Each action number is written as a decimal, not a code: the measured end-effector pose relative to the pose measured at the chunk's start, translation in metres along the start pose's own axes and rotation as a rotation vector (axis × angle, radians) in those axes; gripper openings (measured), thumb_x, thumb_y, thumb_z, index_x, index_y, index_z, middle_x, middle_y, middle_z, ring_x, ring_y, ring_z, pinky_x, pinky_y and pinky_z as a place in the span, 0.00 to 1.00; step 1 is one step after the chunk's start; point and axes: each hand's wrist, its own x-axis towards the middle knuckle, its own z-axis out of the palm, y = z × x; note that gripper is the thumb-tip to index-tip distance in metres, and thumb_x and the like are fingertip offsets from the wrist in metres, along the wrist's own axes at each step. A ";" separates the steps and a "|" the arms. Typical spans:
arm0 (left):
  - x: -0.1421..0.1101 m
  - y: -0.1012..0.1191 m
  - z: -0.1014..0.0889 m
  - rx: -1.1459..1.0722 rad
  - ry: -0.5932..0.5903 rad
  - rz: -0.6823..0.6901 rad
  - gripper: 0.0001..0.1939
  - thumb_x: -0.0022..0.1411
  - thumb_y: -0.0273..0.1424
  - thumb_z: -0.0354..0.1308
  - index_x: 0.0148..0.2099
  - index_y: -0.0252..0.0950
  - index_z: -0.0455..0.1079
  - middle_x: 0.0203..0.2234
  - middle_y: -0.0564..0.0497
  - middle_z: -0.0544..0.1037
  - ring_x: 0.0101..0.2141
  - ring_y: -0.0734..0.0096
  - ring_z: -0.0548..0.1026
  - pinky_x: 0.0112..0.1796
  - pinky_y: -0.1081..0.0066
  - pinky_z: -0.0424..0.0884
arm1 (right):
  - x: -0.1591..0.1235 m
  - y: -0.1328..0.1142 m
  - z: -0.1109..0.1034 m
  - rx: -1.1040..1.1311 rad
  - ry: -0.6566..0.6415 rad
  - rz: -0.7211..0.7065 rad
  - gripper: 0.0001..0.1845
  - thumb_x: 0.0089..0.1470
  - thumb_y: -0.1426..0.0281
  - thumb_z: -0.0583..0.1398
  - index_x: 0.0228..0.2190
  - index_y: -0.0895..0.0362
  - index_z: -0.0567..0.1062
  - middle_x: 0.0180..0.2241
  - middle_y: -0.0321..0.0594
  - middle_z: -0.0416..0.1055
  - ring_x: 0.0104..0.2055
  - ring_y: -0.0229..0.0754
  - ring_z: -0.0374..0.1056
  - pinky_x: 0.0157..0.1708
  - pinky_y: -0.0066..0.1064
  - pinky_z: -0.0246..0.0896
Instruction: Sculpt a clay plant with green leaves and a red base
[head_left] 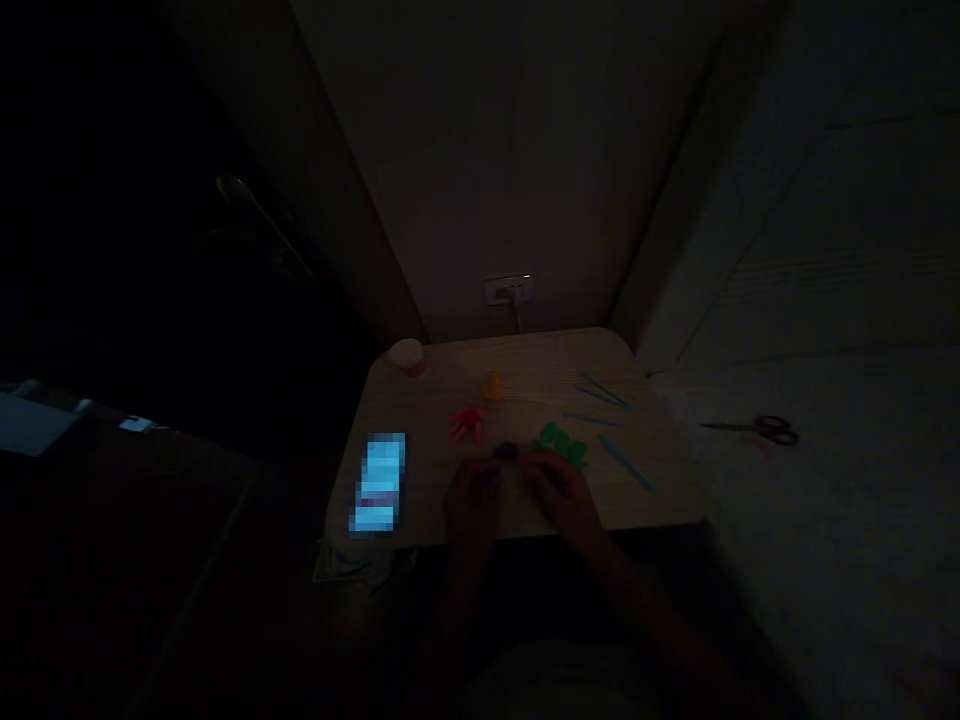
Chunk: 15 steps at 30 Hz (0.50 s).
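Note:
The light is very dim and fine detail is lost. My left hand (472,492) is over the front of the small wooden table (540,365), fingers curled inward. Opposite it, my right hand (561,488) has its fingers bent together. A small dark purple piece (507,450) shows between the fingertips, nearer the left hand; whether either hand grips it is hidden. Just beyond the right hand lie green leaf-shaped pieces (561,440). A red piece with petal-like strips (469,424) lies past the left hand, and a small yellow-orange piece (493,387) sits farther back.
A lit phone (379,485) lies at the table's left. A paper cup (409,357) stands at the back left corner. Several thin blue sticks (600,418) and a thicker one (627,464) lie to the right. Scissors (757,428) rest on the pale surface beyond. A wall socket (508,290) holds a plug.

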 end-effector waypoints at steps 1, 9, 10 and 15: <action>-0.001 -0.002 -0.002 0.041 -0.003 0.047 0.07 0.61 0.31 0.65 0.42 0.38 0.81 0.38 0.47 0.84 0.40 0.63 0.82 0.44 0.66 0.78 | 0.000 0.001 0.000 0.022 -0.007 0.020 0.15 0.58 0.54 0.66 0.35 0.53 0.81 0.28 0.38 0.77 0.27 0.43 0.71 0.27 0.32 0.67; -0.001 0.001 -0.014 0.357 -0.154 0.305 0.08 0.67 0.25 0.60 0.45 0.40 0.79 0.40 0.47 0.83 0.42 0.63 0.81 0.46 0.65 0.79 | 0.000 0.005 -0.003 -0.002 -0.052 0.016 0.11 0.53 0.62 0.69 0.38 0.52 0.82 0.29 0.39 0.80 0.31 0.46 0.75 0.32 0.34 0.71; 0.000 0.000 -0.014 0.377 -0.165 0.322 0.09 0.67 0.25 0.59 0.46 0.40 0.79 0.40 0.47 0.83 0.42 0.62 0.81 0.46 0.64 0.79 | 0.000 0.005 -0.003 -0.007 -0.047 0.006 0.12 0.53 0.62 0.70 0.40 0.52 0.83 0.31 0.40 0.81 0.32 0.46 0.76 0.33 0.35 0.72; 0.001 -0.007 -0.010 0.426 -0.158 0.338 0.13 0.68 0.22 0.55 0.47 0.40 0.77 0.42 0.46 0.82 0.44 0.61 0.80 0.48 0.60 0.78 | 0.001 0.005 -0.002 -0.054 -0.056 -0.038 0.11 0.52 0.59 0.71 0.36 0.51 0.86 0.34 0.42 0.82 0.32 0.46 0.75 0.32 0.35 0.72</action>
